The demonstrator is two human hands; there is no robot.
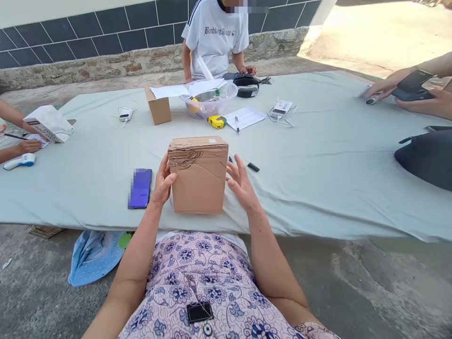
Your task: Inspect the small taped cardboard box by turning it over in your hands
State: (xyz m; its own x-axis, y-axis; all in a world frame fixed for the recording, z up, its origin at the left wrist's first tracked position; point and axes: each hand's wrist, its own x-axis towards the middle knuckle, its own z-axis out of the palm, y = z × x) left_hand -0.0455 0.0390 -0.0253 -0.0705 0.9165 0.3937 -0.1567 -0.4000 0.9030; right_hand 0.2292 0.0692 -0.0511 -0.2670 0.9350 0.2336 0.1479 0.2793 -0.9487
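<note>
A closed brown cardboard box [198,176] with a black scribble near its top stands upright on the pale green sheet [318,179] in front of me. My left hand [163,181] presses against the box's left side, fingers curled round its edge. My right hand [240,181] hovers just off the box's right side with fingers spread, holding nothing.
A phone [140,188] lies left of the box, small black items [253,166] to its right. Farther back stand a smaller box [158,107], a clear bowl [209,101], a yellow tape measure [216,122], papers and chargers. Three other people sit around; a blue hat [93,256] lies on the ground.
</note>
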